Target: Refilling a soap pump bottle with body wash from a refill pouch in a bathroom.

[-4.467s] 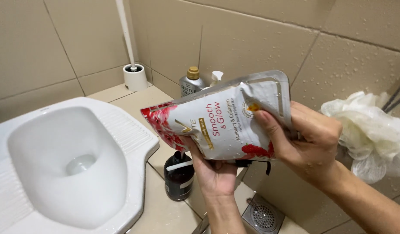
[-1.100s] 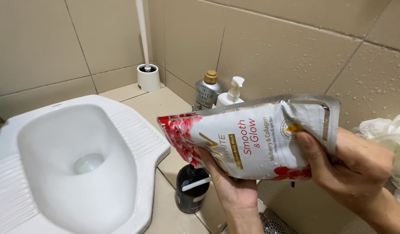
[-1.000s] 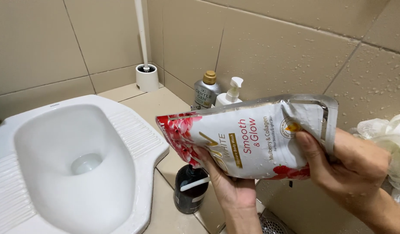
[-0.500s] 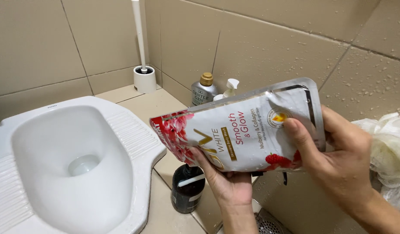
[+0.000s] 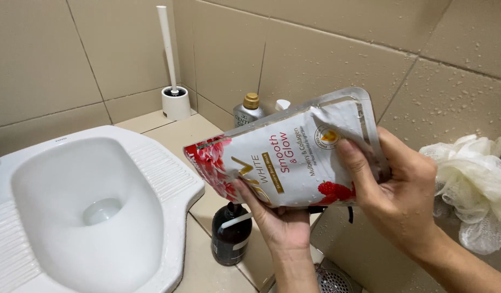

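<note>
A: What are the two hands holding?

B: Both are gripping one refill pouch [image 5: 285, 157], silver-white with red flowers and berries printed on it. The pouch is lying on its side in the air, near the middle of the scene, tilted with the right end higher.

A: How is each hand closing on it?

B: The left hand [image 5: 275, 220] is supporting it from below, palm up, fingers curled around the lower edge. The right hand [image 5: 394, 190] is pinching the right end, thumb pressing on the front and the other fingers going behind.

A: What is standing under the pouch?

B: A dark pump bottle [image 5: 228, 236] is standing on the tiled floor just below the left hand, and a round floor drain [image 5: 332, 279] is showing at the near edge.

A: And further away?

B: A white squat toilet [image 5: 93, 211] is filling the left side. A toilet brush in a white holder [image 5: 173, 97] is standing in the far corner. A silver bottle with a gold cap [image 5: 247, 111] is peeking from behind the pouch, against the wet wall. A pale bath sponge [image 5: 473, 179] is hanging at the right
</note>
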